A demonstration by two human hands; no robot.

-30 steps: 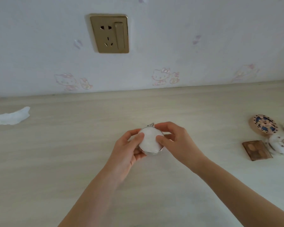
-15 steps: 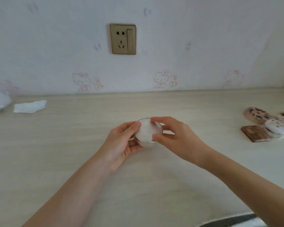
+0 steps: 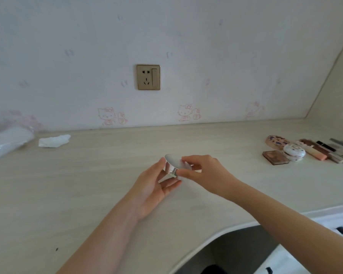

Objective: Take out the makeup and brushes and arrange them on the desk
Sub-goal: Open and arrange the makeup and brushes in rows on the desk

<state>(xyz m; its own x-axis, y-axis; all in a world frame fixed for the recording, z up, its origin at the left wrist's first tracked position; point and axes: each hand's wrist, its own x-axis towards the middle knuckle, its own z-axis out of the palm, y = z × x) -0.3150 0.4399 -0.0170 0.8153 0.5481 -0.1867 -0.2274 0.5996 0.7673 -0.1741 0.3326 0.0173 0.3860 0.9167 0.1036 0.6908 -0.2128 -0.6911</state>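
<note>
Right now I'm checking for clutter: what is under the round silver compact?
The round silver compact is tilted, pinched by the right hand and touched by the left hand. Under it: left fingers, then bare desk. Its underside is hidden.

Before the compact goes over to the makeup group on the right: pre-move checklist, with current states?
1. Grip on the round compact: right hand pinches its rim, left hand touches its side with the thumb. Ok.
2. Compact attitude: tilted, white face toward the right. Cannot tell whether it is lifted off the desk.
3. Lid closed: seam is blurred. Cannot tell.
4. Path to the right: bare desk up to the brown square palette. Ok.
5. Free spot by the group: bare desk in front of the palette and the white round case. Ok.
</note>
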